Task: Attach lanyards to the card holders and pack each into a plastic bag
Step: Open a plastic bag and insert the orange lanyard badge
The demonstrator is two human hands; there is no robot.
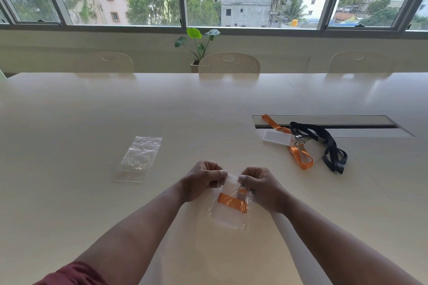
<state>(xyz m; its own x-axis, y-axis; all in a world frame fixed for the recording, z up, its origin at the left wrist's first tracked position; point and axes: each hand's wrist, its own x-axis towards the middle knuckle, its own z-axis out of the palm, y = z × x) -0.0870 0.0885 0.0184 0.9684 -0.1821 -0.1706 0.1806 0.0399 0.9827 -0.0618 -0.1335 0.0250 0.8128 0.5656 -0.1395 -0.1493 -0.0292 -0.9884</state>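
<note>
- Clear plastic at the mouth of the bag (pixel 231 203) is pinched between my curled fingers, left hand (pixel 201 180) on one corner, right hand (pixel 259 186) on the other
- Inside it I see a card holder (pixel 228 216) with an orange lanyard (pixel 231 201) folded across, held just above the table (pixel 92 104)
- To seal well, I'd say: tuck the strap below the strip, press the air out, then run the pinch across evenly
- Spare bags (pixel 139 159) lie left; another holder (pixel 278 137), black lanyard (pixel 328 143) wait right
</note>
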